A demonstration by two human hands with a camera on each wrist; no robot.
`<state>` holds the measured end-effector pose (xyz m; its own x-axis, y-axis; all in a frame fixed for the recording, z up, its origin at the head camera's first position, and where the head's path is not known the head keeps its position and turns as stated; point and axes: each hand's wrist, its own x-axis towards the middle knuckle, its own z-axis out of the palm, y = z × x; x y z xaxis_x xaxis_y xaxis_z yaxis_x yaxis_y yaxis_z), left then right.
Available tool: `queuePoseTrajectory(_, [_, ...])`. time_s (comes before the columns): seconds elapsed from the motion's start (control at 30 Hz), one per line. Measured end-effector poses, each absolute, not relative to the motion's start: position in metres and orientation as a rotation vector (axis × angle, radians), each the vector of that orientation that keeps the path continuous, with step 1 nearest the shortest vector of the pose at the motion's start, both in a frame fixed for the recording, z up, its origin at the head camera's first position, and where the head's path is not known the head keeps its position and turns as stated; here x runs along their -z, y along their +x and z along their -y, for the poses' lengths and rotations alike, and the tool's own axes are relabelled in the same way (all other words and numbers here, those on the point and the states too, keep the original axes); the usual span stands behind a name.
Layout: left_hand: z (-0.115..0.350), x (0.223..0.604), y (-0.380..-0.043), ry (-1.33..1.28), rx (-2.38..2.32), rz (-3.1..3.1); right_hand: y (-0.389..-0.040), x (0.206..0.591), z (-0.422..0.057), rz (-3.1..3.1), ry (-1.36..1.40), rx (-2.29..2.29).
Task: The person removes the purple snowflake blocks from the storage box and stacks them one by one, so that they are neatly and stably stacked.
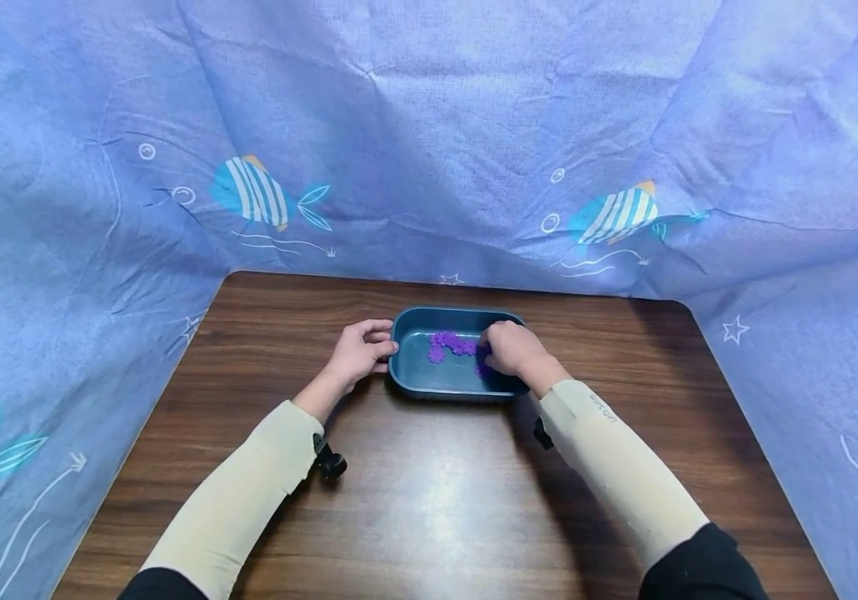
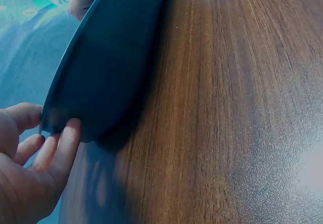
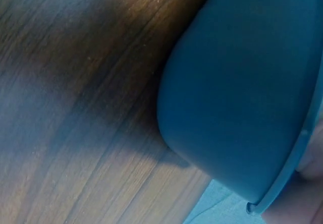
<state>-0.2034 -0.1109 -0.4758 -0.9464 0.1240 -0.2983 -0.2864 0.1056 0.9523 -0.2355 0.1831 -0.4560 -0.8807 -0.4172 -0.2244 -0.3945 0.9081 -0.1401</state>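
A dark teal oblong tray (image 1: 416, 371) sits on the table, with several small purple flower-shaped pieces (image 1: 459, 344) lying on its floor. My left hand (image 1: 360, 350) holds the tray's left end; in the left wrist view its thumb is at the rim and its fingers (image 2: 70, 138) press the outer wall. Over the tray's right end reaches my right hand (image 1: 511, 346), fingers bent down among the purple pieces. The tray wall (image 3: 237, 93) hides most of that hand in the right wrist view. I cannot tell whether its fingertips pinch a piece.
The brown wood-grain table (image 1: 429, 483) extends around the tray, with a bright glare in front. A blue fish-print cloth (image 1: 444, 167) hangs behind and at both sides. A black camera mount (image 1: 330, 462) sticks out from the left wrist.
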Motion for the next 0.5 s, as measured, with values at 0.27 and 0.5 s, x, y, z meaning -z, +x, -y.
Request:
queuePoseTrajectory(0.27, [0.1086,0.4782,-0.2017,-0.159,-1.914,-2.092,-0.2334,0.4607,-0.1855,-2.826,-0.600,0.239])
queuePoseTrajectory(0.5, [0.1101,0.4763,-0.2001,-0.150,-1.922,-2.102,-0.2318,0.4596,-0.1879,-2.855,-0.591,0.437])
